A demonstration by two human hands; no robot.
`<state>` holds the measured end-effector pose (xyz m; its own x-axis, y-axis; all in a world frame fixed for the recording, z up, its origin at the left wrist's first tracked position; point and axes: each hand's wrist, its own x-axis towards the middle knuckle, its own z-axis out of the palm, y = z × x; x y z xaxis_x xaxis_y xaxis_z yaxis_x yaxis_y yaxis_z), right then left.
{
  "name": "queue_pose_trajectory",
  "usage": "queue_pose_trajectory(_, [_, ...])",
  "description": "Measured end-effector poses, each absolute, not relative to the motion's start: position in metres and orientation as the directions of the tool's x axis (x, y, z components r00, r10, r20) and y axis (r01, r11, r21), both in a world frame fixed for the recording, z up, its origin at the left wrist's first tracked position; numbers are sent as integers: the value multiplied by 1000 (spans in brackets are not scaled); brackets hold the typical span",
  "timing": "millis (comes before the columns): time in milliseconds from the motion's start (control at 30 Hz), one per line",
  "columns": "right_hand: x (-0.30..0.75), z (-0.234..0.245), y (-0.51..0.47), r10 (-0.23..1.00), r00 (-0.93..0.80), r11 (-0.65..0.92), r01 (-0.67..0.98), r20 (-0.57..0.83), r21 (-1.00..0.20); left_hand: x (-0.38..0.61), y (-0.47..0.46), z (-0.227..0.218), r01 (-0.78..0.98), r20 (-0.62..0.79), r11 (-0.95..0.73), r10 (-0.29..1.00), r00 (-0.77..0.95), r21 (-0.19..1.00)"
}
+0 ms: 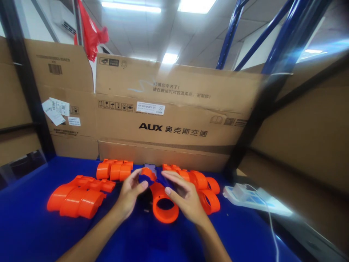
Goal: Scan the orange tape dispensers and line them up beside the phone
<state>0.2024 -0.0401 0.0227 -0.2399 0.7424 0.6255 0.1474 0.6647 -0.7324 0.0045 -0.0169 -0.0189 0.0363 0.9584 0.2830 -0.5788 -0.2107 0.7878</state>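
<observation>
Both of my hands meet over an orange plastic ring-shaped part in the middle of the blue table. My left hand curls its fingers round the part's upper end, where a dark blue piece shows. My right hand lies over the part's right side with fingers stretched and pressed on it. A small dark object sits under the part between my hands; I cannot make it out.
More orange parts lie around: a heap at the left, a row at the back, several rings to the right. A white power strip with a charger lies at right. Cardboard boxes wall the back and right.
</observation>
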Motion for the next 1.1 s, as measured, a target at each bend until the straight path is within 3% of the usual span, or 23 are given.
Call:
queue_pose_trajectory(167, [206,23,-40,734,-296,671,180,611,-719,5,-18,-17,-513,340,-281,940,22,811])
queue_pose_trajectory(700, [209,20,-38,756,-297,649,231,583,-725,2,-20,-15,-531,386,-287,919,83,798])
queue_pose_trajectory(833, [211,21,-43,700,-289,712,340,652,-614,-6,-22,-19,-516,464,-333,874,146,789])
queue_pose_trajectory(1100, [208,14,-42,505,-356,806,522,786,-280,-7,-28,-13,-543,563,-388,802,198,745])
